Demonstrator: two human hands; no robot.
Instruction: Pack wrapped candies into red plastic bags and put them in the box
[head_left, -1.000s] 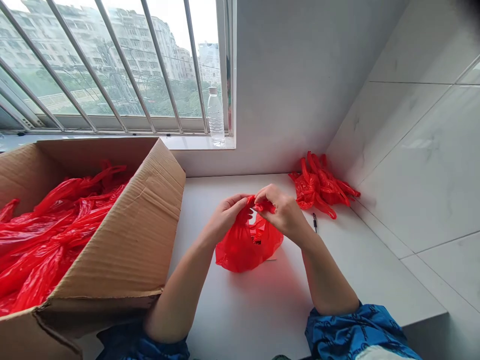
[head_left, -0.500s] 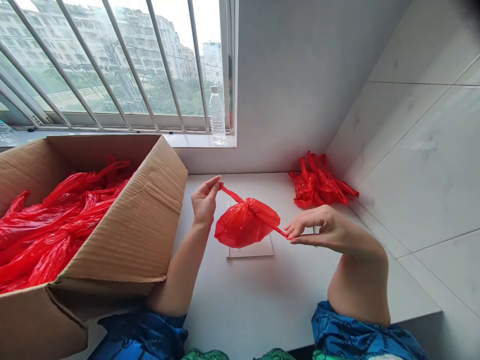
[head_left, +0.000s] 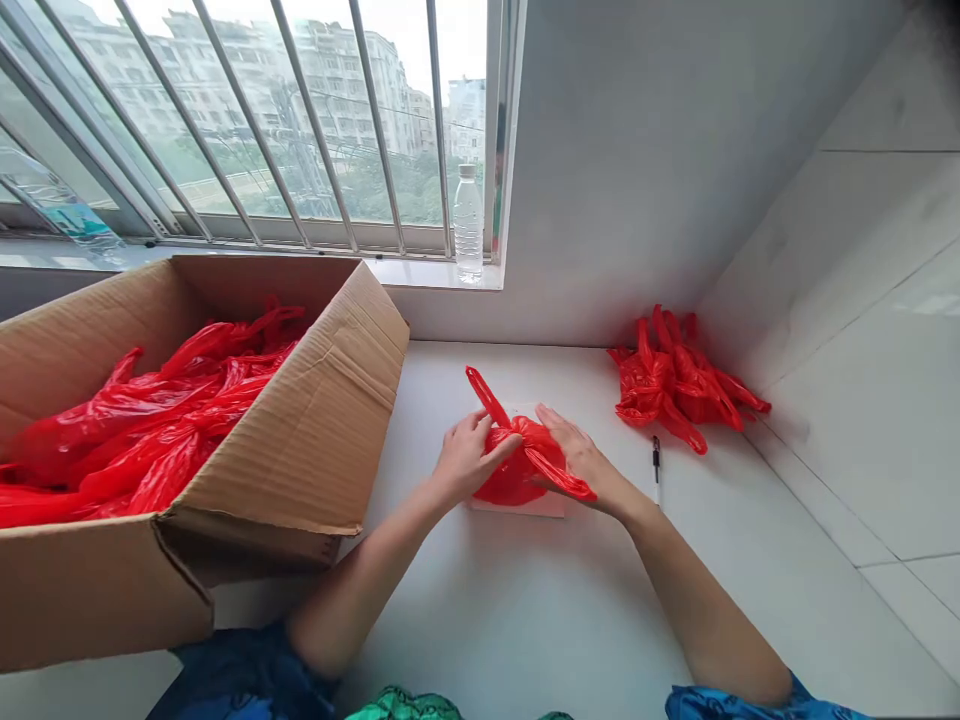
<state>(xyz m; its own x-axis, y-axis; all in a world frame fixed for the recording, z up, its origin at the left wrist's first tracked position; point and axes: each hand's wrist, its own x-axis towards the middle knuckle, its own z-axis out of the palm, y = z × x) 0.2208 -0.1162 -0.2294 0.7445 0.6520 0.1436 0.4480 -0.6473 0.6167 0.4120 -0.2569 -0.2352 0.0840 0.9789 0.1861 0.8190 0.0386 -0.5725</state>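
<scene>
bag [head_left: 507,489]: knot [head_left: 523,441] formed, 2 handles [head_left: 486,396] loose; outside the box [head_left: 322,430], over a pale plate [head_left: 553,507] on the desk [head_left: 570,620]. left hand [head_left: 465,460]: thumb beside knot, grip firmness cannot be told. right hand [head_left: 590,458]: fingers extended against bag, grip released. box wall bounds left; desk extends nearside; pen [head_left: 656,458] lies right.

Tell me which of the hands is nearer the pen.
Right. The right hand is left of the pen, at the right side of the tied red bag; the left hand is farther left, on the bag's left side.
</scene>
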